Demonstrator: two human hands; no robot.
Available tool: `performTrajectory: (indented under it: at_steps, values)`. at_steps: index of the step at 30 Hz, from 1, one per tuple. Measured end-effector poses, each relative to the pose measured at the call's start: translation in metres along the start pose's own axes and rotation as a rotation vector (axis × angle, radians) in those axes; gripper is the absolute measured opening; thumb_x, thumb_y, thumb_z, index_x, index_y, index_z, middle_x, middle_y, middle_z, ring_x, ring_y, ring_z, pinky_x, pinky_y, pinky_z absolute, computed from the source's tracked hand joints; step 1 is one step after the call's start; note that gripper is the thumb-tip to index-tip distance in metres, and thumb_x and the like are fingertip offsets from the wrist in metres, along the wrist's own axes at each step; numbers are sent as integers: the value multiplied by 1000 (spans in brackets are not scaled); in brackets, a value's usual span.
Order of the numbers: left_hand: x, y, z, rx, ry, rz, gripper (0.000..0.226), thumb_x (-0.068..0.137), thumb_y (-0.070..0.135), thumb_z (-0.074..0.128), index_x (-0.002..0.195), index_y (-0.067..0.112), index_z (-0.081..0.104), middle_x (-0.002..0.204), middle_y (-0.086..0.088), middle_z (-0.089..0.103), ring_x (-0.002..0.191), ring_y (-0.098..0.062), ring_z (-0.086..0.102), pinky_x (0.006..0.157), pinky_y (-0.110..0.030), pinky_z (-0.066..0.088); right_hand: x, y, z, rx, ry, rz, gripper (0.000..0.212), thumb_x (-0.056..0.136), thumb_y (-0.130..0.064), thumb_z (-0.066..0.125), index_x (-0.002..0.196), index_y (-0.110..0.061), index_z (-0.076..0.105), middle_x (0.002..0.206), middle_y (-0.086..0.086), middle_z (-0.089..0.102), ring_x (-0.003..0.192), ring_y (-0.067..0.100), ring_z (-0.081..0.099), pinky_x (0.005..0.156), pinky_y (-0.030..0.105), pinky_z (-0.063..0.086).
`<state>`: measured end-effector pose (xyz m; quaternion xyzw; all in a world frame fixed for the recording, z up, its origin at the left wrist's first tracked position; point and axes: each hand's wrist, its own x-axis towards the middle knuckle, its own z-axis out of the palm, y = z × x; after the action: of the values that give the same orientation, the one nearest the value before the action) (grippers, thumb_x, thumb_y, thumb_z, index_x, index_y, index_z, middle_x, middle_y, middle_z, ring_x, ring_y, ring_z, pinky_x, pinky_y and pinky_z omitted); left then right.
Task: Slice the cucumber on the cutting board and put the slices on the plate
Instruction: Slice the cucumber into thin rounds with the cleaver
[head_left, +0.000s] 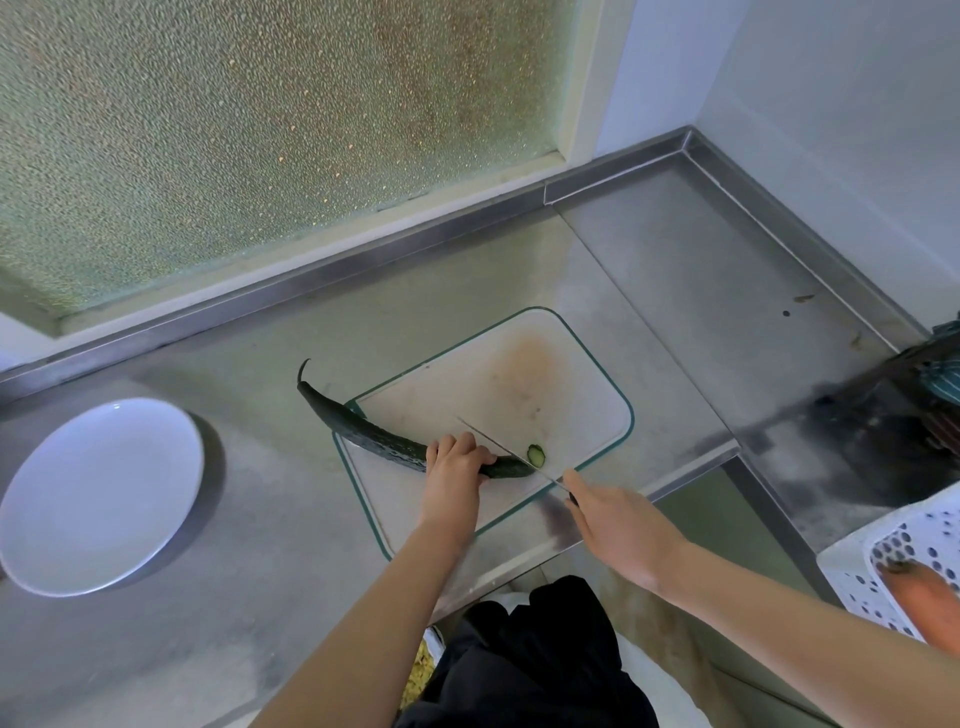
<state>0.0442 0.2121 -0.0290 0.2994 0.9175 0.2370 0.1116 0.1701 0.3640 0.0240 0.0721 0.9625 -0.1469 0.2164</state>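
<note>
My right hand (621, 525) hides the knife (501, 447) handle it grips, my left hand (453, 470) clamps the cucumber (363, 428) on the board (519, 384), one slice (535, 455) beside the blade, plate (98, 493) well left.

The scene is lit evenly by soft daylight diffused through the frosted window (270, 130). Soft shadows are cast beside the plate (98, 493) and under the arms. Dull glare is seen on the steel counter (675, 270). Straight edges are bowed by wide-angle distortion; corners are slightly blurred.
</note>
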Motion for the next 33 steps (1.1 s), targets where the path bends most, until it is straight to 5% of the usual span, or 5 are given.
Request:
performTrajectory:
  at_steps: [4, 9, 14, 21, 33]
  values:
    - [0, -1, 1, 0, -2, -2, 30, 58, -10, 73, 84, 6, 70, 74, -9, 57, 72, -33, 49, 67, -34, 33, 2, 0, 3, 22, 6, -7, 31, 103, -20, 28, 132, -11, 34, 95, 8, 66, 77, 26, 61, 59, 29, 35]
    - [-1, 1, -1, 3, -2, 8, 34, 55, -10, 75, 82, 9, 70, 73, -8, 56, 70, -31, 49, 65, -36, 38, 20, -6, 6, 95, -8, 2, 25, 102, -20, 28, 124, -11, 36, 79, 3, 51, 65, 26, 51, 59, 31, 35]
    - [-1, 1, -1, 16, -9, 6, 33, 51, -9, 77, 78, 9, 70, 69, -7, 55, 67, -32, 50, 63, -35, 38, 36, -6, 1, 178, -22, 21, 19, 101, -21, 32, 115, -10, 39, 80, 10, 57, 69, 29, 55, 65, 38, 44]
    - [-1, 2, -2, 21, -16, 5, 23, 65, -4, 73, 85, 7, 69, 75, -9, 54, 74, -31, 47, 69, -37, 37, 39, 2, -10, 305, 20, 61, 13, 101, -25, 36, 92, -17, 32, 67, 2, 51, 57, 22, 49, 54, 29, 37]
    - [-2, 1, -1, -4, -12, 9, 26, 59, -9, 74, 80, 6, 69, 71, -9, 54, 69, -32, 48, 67, -38, 39, 18, 2, -11, 254, 19, -5, 11, 101, -25, 36, 96, -22, 26, 61, -8, 40, 49, 8, 39, 45, 22, 30]
